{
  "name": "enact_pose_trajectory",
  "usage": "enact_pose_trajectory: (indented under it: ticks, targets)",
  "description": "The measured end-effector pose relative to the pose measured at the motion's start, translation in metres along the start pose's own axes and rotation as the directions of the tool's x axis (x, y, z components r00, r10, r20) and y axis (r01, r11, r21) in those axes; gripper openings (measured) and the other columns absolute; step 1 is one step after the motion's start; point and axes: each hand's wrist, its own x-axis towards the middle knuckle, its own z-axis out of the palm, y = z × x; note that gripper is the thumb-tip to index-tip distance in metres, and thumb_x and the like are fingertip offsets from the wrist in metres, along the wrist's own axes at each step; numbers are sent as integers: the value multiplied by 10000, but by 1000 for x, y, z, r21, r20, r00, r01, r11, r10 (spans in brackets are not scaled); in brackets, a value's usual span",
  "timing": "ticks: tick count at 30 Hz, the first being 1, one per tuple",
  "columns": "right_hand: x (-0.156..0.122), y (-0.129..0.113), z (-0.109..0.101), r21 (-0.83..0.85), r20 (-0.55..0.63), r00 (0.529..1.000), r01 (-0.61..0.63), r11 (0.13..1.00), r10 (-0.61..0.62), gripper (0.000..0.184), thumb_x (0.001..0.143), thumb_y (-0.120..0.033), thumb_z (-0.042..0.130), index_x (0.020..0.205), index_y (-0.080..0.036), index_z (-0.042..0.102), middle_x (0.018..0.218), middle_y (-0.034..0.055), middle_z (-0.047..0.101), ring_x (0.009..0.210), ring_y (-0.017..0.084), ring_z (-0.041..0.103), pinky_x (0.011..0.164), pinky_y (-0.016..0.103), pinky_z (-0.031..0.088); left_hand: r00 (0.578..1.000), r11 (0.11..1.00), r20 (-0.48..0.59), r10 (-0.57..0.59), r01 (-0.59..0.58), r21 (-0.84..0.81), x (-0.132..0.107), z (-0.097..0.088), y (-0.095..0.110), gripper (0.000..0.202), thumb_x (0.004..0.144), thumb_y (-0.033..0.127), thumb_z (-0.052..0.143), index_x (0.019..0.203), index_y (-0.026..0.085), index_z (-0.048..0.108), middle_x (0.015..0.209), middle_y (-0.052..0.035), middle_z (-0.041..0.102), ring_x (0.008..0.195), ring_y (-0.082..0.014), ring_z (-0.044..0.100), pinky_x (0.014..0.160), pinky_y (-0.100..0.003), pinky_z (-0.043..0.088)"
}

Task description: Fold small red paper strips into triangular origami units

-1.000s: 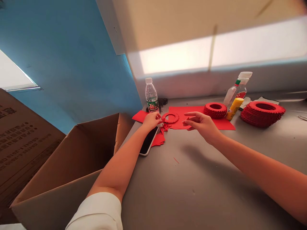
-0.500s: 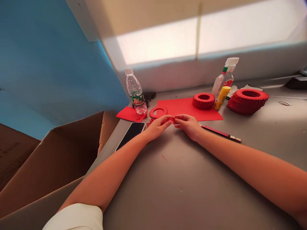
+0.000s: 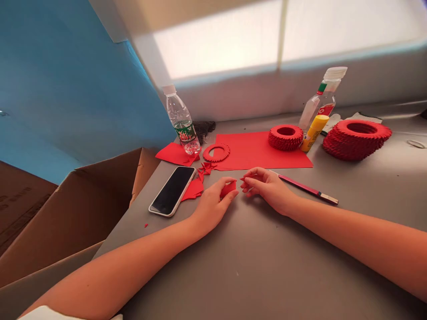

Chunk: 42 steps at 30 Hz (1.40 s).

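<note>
My left hand [image 3: 213, 202] pinches a small folded piece of red paper [image 3: 228, 189] on the grey table [image 3: 253, 262]. My right hand [image 3: 267, 186] is right beside it, fingers curled, its fingertips closed on a tiny red scrap next to that piece. Just behind the hands lie a few small red folded units [image 3: 205, 168] and a flat red paper ring [image 3: 216, 152]. A large red paper sheet [image 3: 256, 149] lies further back.
A phone [image 3: 172, 190] lies face up left of my left hand. A red pencil [image 3: 307, 190] lies right of my right hand. Behind are a water bottle [image 3: 181, 120], two red folded paper rings [image 3: 286, 136] [image 3: 356, 138], a glue stick [image 3: 313, 126], a clear bottle [image 3: 323, 95]. Open cardboard box [image 3: 76, 213] at left.
Both hands have come back from the flat ring toward me and met over the table, now holding a small red piece. The view has tilted down and shifted.
</note>
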Motion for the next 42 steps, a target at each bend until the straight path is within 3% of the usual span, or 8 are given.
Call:
enact_pose_trajectory:
  ticks: [4,11,21,26,31,42]
  targets:
    - [-8,-4,8,-76,92,996,25,997,-18,159,760,-318,585,824,-184,526,766,15,617,685,124,604,581,247,488,999,996,-30,15,-18,-87,-7,0,3,282,839,343,467,1102,248,510,866,-2,611,735,-132,547,639,-225,428]
    - [-14,-5,11,-104,83,995,-44,994,53,112,778,-285,553,820,-195,502,720,-13,585,597,97,574,505,213,468,1000,987,-5,-1,0,-159,-4,2,-1,253,830,323,494,1072,256,524,825,7,606,709,-119,545,601,-208,434]
    - [-12,-6,7,-118,119,988,-80,990,94,98,790,-289,540,810,-199,505,711,-13,573,605,95,570,545,221,476,999,993,-13,32,-34,-109,-4,0,-2,251,817,292,514,1064,258,546,802,-3,597,673,-119,529,521,-197,419]
    - [-17,-4,8,-235,62,998,12,972,3,83,784,-276,539,806,-201,514,727,-1,573,610,105,563,548,235,482,998,995,-42,48,-51,-85,-6,0,-2,233,816,317,524,1041,262,545,782,0,587,658,-114,523,511,-191,422]
    - [-21,-1,10,-454,59,991,130,881,-116,41,790,-259,532,791,-220,521,750,-10,571,655,109,553,537,221,450,997,995,-37,71,-73,-62,-7,0,-2,222,816,316,527,1032,264,536,794,6,586,639,-100,516,498,-178,413]
    - [-22,0,9,-516,94,982,189,836,-164,6,807,-230,503,804,-230,499,745,-21,552,652,95,535,541,204,434,996,994,-17,84,-85,-64,-8,0,-2,220,821,298,525,1038,263,519,790,8,578,649,-98,518,490,-169,406]
